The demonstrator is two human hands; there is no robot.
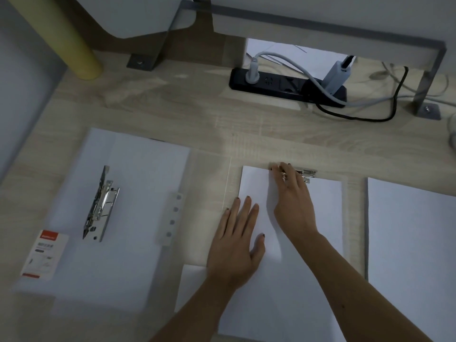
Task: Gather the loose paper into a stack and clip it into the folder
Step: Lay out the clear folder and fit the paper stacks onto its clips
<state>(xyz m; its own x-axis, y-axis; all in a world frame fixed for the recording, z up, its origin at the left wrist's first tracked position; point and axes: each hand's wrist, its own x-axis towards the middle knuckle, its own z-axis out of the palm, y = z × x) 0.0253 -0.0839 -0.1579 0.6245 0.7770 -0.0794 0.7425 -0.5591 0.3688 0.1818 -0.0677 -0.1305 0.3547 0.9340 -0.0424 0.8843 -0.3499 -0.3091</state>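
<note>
A stack of white paper (318, 255) lies in a clear folder (232, 183) at the centre of the desk. At the paper's top edge sits a metal clip (306, 173). My right hand (293, 198) reaches up to it, and its fingers curl on the clip's left part. My left hand (237, 245) lies flat, fingers straight, pressing the paper's left edge. A second clear folder (138, 169) lies open at the left, with a metal lever clip (101, 206) on it.
Another white paper stack (414, 243) lies at the right. A red-and-white label card (45, 253) lies on the left folder's lower corner. A black power strip (286, 87) with cables sits at the back. A yellow post (66, 38) stands back left.
</note>
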